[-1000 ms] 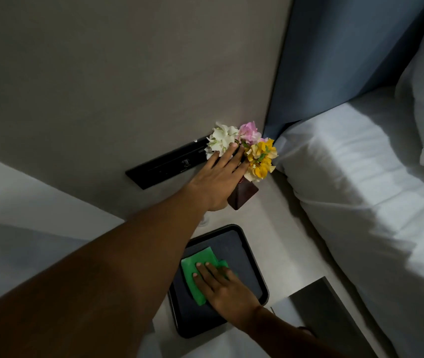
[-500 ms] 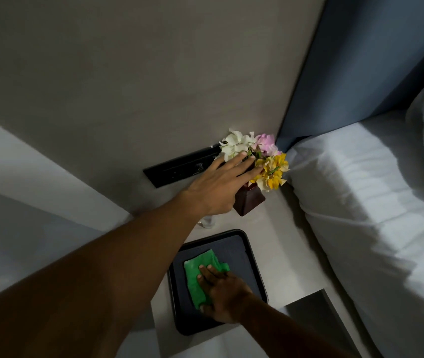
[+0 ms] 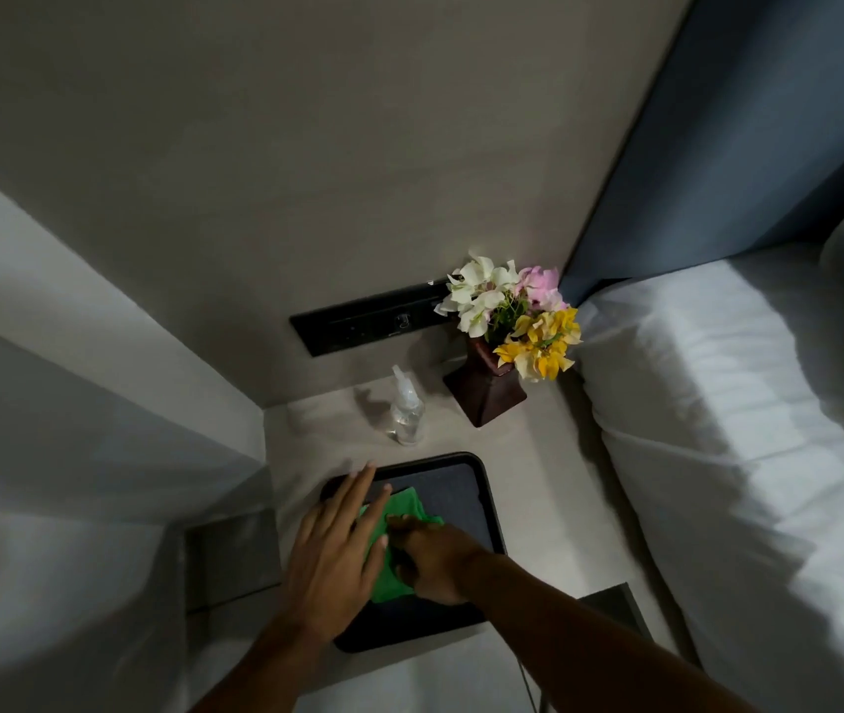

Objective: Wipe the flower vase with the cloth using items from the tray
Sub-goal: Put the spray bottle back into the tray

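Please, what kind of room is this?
Probably a bedroom, perhaps a hotel room: a bed with white sheets, a blue headboard, and a bedside table carrying a flower vase.

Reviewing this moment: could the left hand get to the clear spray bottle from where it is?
Probably yes. The left hand lies flat and empty over the tray's left rim, and only bare tabletop separates it from the spray bottle.

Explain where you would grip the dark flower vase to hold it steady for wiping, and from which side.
Probably the narrow neck of the vase, just under the flowers, approached from the left. The body flares to a wide square base, so fingers wrap the neck more easily; the bed crowds its right side.
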Demonstrator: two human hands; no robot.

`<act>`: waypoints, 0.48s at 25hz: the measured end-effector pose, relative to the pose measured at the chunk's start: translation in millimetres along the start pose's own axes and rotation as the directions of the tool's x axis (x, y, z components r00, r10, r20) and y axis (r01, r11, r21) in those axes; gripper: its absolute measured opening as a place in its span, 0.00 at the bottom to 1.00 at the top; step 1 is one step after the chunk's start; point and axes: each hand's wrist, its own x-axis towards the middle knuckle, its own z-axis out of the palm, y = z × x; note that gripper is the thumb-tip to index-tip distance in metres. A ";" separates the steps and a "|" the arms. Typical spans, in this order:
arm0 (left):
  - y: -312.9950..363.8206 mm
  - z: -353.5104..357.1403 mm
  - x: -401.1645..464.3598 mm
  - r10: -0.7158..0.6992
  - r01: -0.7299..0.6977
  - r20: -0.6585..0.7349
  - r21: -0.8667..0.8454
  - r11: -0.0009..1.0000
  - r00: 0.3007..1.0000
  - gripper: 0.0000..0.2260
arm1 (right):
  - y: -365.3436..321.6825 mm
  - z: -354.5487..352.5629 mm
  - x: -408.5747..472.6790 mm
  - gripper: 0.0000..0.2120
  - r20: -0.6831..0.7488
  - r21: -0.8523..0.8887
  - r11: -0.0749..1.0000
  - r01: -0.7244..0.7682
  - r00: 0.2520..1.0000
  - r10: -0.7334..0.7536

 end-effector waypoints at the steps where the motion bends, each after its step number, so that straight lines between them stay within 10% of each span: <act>1: 1.3 8.1 -7.9 -0.032 0.030 0.064 0.034 0.999 0.997 0.24 | 0.6 -2.7 2.1 0.24 -0.003 0.046 0.999 -0.024 1.000 0.024; 5: 11.5 30.9 -15.2 -0.102 0.075 0.289 0.100 0.992 0.952 0.22 | 3.6 -18.6 1.9 0.15 -0.172 0.066 0.977 -0.203 0.962 0.211; 8: 14.4 35.1 -13.7 -0.103 0.047 0.361 0.161 0.986 0.927 0.23 | -2.1 -37.6 6.4 0.14 -0.558 0.286 0.932 -0.225 0.751 0.353; 12: 8.7 38.1 -9.7 -0.121 0.054 0.431 0.164 0.985 0.894 0.27 | -11.5 -71.5 25.0 0.35 -0.637 0.517 0.855 -0.028 0.654 0.407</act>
